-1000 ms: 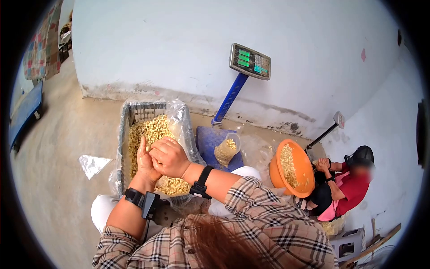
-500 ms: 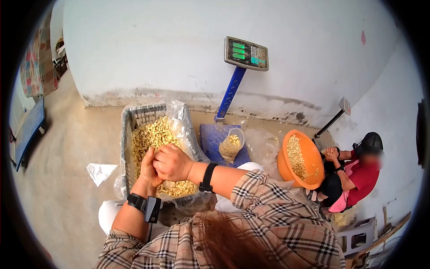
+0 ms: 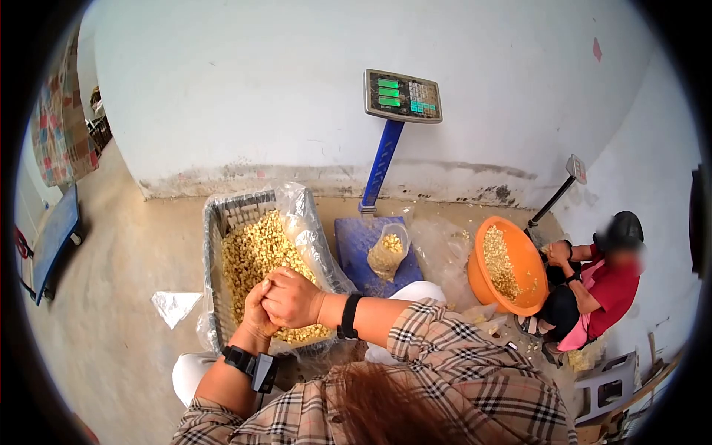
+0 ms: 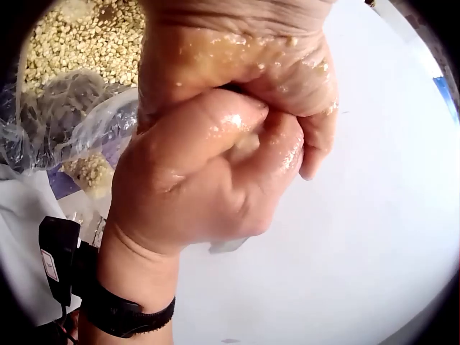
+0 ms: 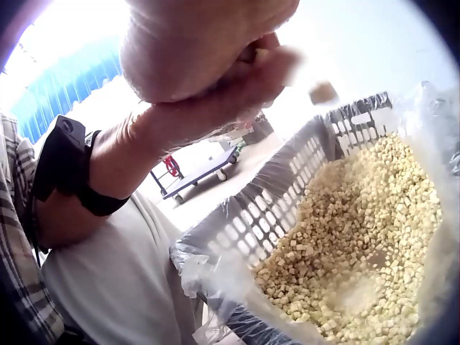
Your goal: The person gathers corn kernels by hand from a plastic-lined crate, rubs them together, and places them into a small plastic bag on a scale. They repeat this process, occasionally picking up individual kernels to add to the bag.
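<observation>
Both hands are pressed together above the near end of a plastic-lined grey crate holding pale yellow diced pieces. My right hand is curled into a fist against my left hand. In the left wrist view, a pale piece shows inside the right hand's curl, and wet crumbs cling to both hands. The left hand lies against the fist, its fingers largely hidden. A blurred pale piece is in the air beyond the hands in the right wrist view.
Right of the crate, a clear plastic container of pieces stands on a blue scale. Farther right, another person crouches by an orange basin. A plastic scrap and a blue trolley are at left.
The hands have drawn toward the near end of the crate, still together. The left hand's upright digit seen a second ago is now folded in against the right hand. The head view has shifted.
</observation>
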Motion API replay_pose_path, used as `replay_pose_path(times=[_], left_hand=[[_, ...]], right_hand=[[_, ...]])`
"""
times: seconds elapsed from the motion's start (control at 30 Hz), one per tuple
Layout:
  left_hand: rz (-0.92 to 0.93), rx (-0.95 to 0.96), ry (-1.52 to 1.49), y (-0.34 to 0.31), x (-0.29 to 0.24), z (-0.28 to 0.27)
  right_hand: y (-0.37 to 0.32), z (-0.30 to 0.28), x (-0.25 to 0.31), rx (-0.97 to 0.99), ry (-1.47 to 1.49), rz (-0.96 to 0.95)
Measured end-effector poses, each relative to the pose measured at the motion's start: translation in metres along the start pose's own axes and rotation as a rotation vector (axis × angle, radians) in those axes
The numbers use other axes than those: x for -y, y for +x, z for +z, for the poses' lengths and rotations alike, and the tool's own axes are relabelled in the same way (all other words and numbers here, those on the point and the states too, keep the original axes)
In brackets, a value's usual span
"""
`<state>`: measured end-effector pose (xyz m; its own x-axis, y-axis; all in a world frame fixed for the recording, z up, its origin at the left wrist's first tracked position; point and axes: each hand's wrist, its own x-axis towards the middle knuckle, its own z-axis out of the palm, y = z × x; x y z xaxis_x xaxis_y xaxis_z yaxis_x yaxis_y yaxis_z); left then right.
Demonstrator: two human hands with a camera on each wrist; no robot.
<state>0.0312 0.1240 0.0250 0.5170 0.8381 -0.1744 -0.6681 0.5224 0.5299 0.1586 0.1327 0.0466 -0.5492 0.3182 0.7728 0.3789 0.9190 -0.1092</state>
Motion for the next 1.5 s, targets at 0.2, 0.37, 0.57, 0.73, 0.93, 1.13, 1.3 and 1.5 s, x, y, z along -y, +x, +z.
replay_pose_path(times=[0.2, 0.37, 0.57, 0.73, 0.93, 1.13, 1.3, 1.5], left_hand=[[0.03, -0.076, -0.029, -0.002, 0.0, -0.006], [-0.018, -0.087, -0.022, -0.002, 0.0, -0.009], [-0.012, 0.005, -0.028, -0.009, 0.007, -0.03], [-0.049, -0.035, 0.137, -0.011, 0.008, -0.011], [-0.156, -0.118, 0.05, -0.005, 0.008, -0.02], [-0.239, -0.182, -0.087, -0.003, 0.014, -0.03], [-0.251, -0.16, -0.145, 0.0, 0.017, -0.036], [-0.225, -0.2, -0.192, 0.007, 0.031, -0.057]], right_hand=[[0.003, 0.003, -0.001, -0.039, 0.028, 0.002], [-0.004, 0.007, -0.003, 0.03, 0.051, -0.009], [-0.002, 0.005, -0.002, 0.002, 0.06, -0.014], [-0.015, 0.011, 0.0, 0.042, 0.026, 0.034], [-0.022, 0.019, 0.003, 0.037, 0.033, 0.098], [-0.025, 0.024, 0.005, 0.061, 0.074, 0.153], [-0.027, 0.025, 0.004, 0.052, 0.087, 0.162], [-0.032, 0.03, 0.0, 0.058, 0.096, 0.162]])
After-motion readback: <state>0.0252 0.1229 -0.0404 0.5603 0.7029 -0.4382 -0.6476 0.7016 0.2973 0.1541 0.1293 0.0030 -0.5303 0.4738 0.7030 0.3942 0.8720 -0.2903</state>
